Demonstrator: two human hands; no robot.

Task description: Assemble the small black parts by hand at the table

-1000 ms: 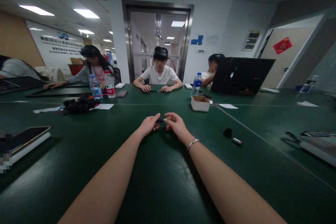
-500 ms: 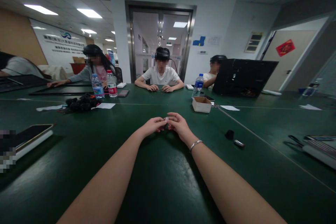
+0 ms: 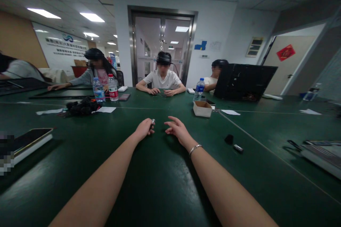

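Observation:
My left hand (image 3: 144, 129) is closed round a small shiny metallic object (image 3: 152, 122), whose silvery end pokes up past the thumb; its kind is too small to make out. Across a short gap, my right hand (image 3: 177, 128) has its fingers apart and holds nothing, with a silver bracelet on the wrist. To the right of my right forearm, a small black piece (image 3: 229, 139) lies on the green table beside a short silvery cylinder (image 3: 238, 148).
An open cardboard box (image 3: 202, 110) stands beyond my right hand, near a water bottle (image 3: 198, 90). A black tangled bundle (image 3: 83, 106) lies at left, before two bottles. Several people sit across the table; a large black panel (image 3: 245, 82) stands far right.
My hands were together at the small object; now they are apart. The object has gone left in my left hand, and my right hand has let go with its fingers spread.

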